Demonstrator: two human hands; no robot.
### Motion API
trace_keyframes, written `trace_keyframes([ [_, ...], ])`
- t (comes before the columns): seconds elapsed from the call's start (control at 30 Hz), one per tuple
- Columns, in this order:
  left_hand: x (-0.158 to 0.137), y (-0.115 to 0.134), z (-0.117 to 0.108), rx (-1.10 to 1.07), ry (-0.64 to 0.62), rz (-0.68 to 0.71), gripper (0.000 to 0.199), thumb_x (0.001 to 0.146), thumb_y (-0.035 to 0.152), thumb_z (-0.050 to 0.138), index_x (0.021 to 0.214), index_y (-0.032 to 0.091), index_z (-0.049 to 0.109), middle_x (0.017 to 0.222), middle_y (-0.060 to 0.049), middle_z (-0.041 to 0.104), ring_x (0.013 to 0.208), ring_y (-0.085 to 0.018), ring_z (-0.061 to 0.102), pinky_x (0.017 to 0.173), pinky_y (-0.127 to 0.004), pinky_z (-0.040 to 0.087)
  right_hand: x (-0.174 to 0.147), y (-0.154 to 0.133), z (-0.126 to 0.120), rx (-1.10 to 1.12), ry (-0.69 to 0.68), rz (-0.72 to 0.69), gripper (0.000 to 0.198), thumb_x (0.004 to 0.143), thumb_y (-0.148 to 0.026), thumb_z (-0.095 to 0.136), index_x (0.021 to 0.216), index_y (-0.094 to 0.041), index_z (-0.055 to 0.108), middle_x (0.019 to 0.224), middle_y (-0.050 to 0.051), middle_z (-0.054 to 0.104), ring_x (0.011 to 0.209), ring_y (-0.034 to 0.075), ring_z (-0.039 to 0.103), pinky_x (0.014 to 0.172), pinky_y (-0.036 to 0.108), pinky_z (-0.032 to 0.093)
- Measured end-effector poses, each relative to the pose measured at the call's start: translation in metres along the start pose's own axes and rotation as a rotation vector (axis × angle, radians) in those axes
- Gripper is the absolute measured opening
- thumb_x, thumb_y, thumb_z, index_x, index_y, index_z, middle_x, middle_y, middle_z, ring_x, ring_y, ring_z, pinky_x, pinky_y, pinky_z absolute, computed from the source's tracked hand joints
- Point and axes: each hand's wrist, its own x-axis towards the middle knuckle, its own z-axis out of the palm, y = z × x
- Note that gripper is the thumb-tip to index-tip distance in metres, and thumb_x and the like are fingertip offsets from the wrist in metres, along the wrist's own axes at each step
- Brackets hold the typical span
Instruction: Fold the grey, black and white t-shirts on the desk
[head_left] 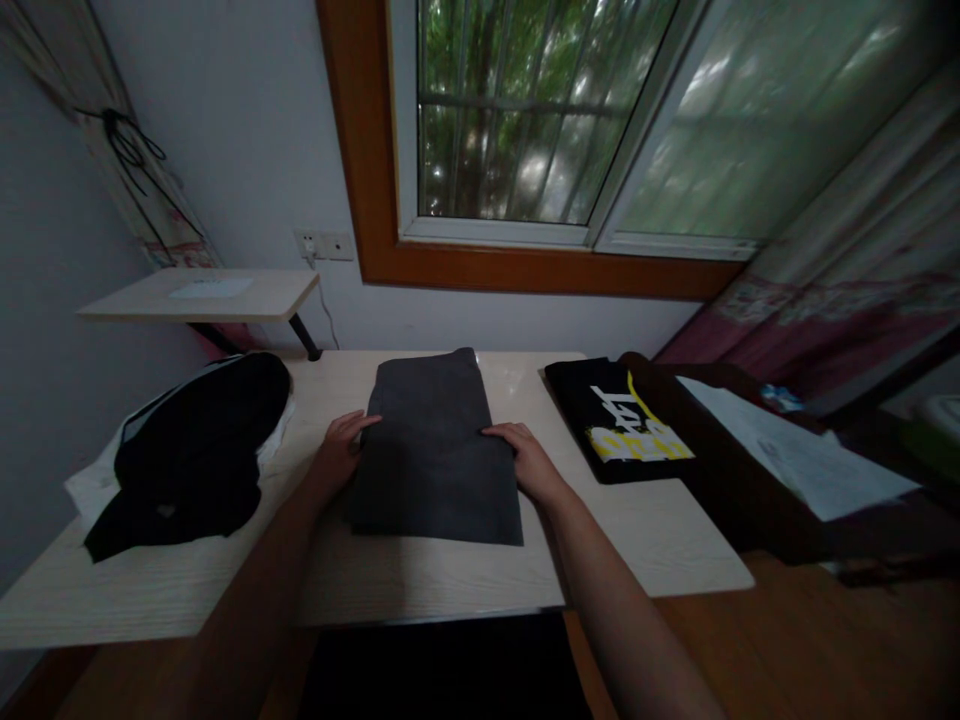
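A dark grey folded garment (435, 460), flat and roughly rectangular, lies on the light wood table in front of me. My left hand (343, 445) grips its left edge, with the thumb laid over the top and the fingers bent along the side. At the opposite edge, my right hand (529, 458) holds it the same way; some of its fingertips are hidden. To the right rests a folded black shirt (619, 420) with white and yellow print. A loose heap of black clothing (199, 450) sits on the left, over some white cloth.
The table (435, 585) has its front edge close to me. A small raised shelf (262, 295) with a paper on it stands at the back left. Behind are a wall socket (324, 245) and a window. White papers (795, 450) lie on a dark surface at right.
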Motion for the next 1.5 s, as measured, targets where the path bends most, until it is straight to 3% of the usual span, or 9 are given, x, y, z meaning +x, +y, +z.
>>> trace_keyframes([
  [0.17,-0.003,0.005,0.0,-0.021,-0.069,-0.064,0.055,0.087,0.032,0.063,0.142,0.026,0.059,0.13,-0.008,0.07,0.125,-0.028,0.056,0.111,-0.05,0.044,-0.002,0.003,0.001,-0.01,-0.026,0.071,0.045,0.085,-0.025,0.074,0.129,-0.029,0.071,0.115,0.008,0.075,0.111,0.027,0.062,0.101,0.044,0.049],
  [0.47,-0.003,0.007,0.001,-0.033,-0.051,-0.154,0.048,0.087,0.033,0.063,0.135,0.026,0.066,0.118,-0.008,0.071,0.114,-0.026,0.058,0.105,-0.047,0.048,0.001,0.001,-0.001,-0.058,-0.067,0.097,0.029,0.082,-0.018,0.068,0.109,-0.027,0.077,0.107,0.006,0.076,0.102,0.026,0.062,0.095,0.041,0.047],
  [0.93,0.001,0.021,-0.01,-0.086,-0.097,-0.22,0.042,0.085,0.039,0.06,0.123,0.023,0.07,0.118,-0.009,0.074,0.107,-0.027,0.069,0.096,-0.041,0.053,-0.001,-0.002,0.0,0.169,-0.053,0.272,0.021,0.077,-0.024,0.064,0.093,-0.02,0.076,0.095,0.004,0.076,0.092,0.024,0.068,0.084,0.034,0.05],
  [1.13,-0.001,0.027,-0.013,-0.141,-0.16,-0.235,0.039,0.089,0.042,0.057,0.121,0.023,0.069,0.115,-0.006,0.076,0.103,-0.026,0.072,0.094,-0.037,0.053,-0.002,0.0,0.001,0.238,-0.064,0.336,0.01,0.074,-0.026,0.066,0.077,-0.018,0.071,0.076,-0.002,0.068,0.077,0.018,0.063,0.072,0.027,0.045],
  [1.4,-0.002,0.03,-0.02,-0.217,-0.261,-0.179,0.034,0.091,0.042,0.056,0.112,0.023,0.073,0.11,-0.005,0.078,0.104,-0.027,0.072,0.096,-0.039,0.053,-0.008,0.001,-0.004,0.334,-0.195,0.385,0.016,0.074,-0.028,0.068,0.062,-0.016,0.065,0.062,-0.004,0.059,0.063,0.014,0.053,0.064,0.024,0.04],
  [1.5,-0.005,0.032,-0.019,-0.235,-0.32,-0.153,0.039,0.087,0.04,0.062,0.121,0.024,0.071,0.117,-0.006,0.076,0.109,-0.028,0.07,0.099,-0.041,0.053,-0.009,0.001,-0.004,0.32,-0.223,0.361,0.02,0.074,-0.029,0.068,0.059,-0.017,0.062,0.06,-0.004,0.057,0.062,0.014,0.052,0.063,0.024,0.04],
])
